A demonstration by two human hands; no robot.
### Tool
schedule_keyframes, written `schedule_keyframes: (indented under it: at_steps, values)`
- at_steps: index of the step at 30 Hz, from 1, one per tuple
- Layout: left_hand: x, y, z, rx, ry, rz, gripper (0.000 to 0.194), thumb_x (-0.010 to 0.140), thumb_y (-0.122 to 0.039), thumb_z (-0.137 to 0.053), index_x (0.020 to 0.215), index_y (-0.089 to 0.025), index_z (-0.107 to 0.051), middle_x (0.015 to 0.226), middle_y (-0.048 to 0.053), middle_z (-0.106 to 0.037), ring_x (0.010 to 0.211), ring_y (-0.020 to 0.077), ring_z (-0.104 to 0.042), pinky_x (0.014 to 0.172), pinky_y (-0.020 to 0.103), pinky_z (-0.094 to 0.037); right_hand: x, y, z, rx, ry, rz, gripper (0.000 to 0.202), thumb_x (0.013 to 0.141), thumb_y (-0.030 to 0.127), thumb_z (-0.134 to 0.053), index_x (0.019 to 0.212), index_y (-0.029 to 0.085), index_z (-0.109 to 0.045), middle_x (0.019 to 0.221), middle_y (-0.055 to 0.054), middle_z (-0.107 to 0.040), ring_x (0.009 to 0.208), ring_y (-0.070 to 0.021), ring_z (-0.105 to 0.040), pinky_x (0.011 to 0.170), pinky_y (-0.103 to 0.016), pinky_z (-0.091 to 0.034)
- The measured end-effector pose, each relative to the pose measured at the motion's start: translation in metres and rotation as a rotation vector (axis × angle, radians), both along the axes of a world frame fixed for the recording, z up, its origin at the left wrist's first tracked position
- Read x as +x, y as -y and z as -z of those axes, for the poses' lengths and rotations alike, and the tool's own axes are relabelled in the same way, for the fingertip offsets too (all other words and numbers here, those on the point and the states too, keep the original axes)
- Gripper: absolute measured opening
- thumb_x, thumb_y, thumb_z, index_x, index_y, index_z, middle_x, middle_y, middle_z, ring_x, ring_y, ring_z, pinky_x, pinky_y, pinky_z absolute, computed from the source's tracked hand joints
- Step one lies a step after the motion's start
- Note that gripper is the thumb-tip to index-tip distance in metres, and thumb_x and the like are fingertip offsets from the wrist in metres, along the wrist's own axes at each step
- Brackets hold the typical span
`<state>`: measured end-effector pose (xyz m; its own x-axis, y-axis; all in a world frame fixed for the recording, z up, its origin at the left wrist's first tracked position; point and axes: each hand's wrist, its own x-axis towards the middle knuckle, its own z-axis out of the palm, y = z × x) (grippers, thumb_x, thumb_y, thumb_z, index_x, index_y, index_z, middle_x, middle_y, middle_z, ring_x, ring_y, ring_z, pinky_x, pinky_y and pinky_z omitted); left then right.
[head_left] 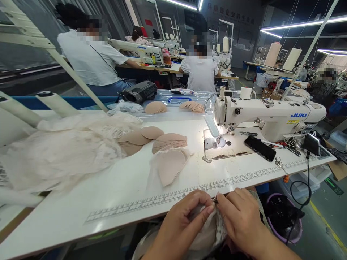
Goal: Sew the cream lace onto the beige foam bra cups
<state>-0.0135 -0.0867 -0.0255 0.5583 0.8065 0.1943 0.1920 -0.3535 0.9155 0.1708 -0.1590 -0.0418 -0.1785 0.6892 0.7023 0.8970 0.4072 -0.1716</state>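
Observation:
At the table's front edge, my left hand (185,218) is closed, pinching a piece of pale lace fabric (208,231) between thumb and fingers. My right hand (241,216) grips the same fabric close beside it, fingertips nearly touching the left ones. A small dark thing, too small to name, shows between the two hands. The fabric hangs down over my lap. Just beyond the hands lies a beige pad with sheer fabric (172,167). Behind it are stacks of beige oval pads (169,141).
A white sewing machine (271,113) stands at the right. Near it lie a black phone (259,148), snips (248,133) and a keyring (286,178). White lace fabric (62,151) is heaped at left. A purple bin (296,233) stands on the floor. Several people sit at machines beyond.

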Motion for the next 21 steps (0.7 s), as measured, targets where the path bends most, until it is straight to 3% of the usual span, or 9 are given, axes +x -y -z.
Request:
schedule_keyframes:
  at_steps: [14,21]
  values:
    - [-0.0010,-0.0005,0.0012,0.018,0.008,0.008,0.014,0.097,-0.029,-0.065,0.086,-0.026,-0.073,0.084,-0.003,-0.074,0.077,0.0155,-0.070,0.073,0.021,-0.053,0.0001,-0.0009,-0.0018,-0.006,0.005,-0.015,0.036,0.114,0.015,-0.033,0.116,0.012,-0.069,0.075,-0.003,-0.063,0.068,-0.0196,-0.049,0.062,-0.035,-0.031]
    - [-0.0025,-0.0010,0.0013,0.045,0.001,0.003,0.016,0.098,-0.030,-0.065,0.084,-0.026,-0.072,0.081,-0.003,-0.073,0.076,0.0152,-0.069,0.071,0.020,-0.053,0.0031,0.0023,0.0000,-0.092,-0.110,-0.042,0.030,0.114,0.018,-0.037,0.113,0.018,-0.067,0.079,-0.003,-0.066,0.069,-0.0200,-0.053,0.064,-0.034,-0.034]
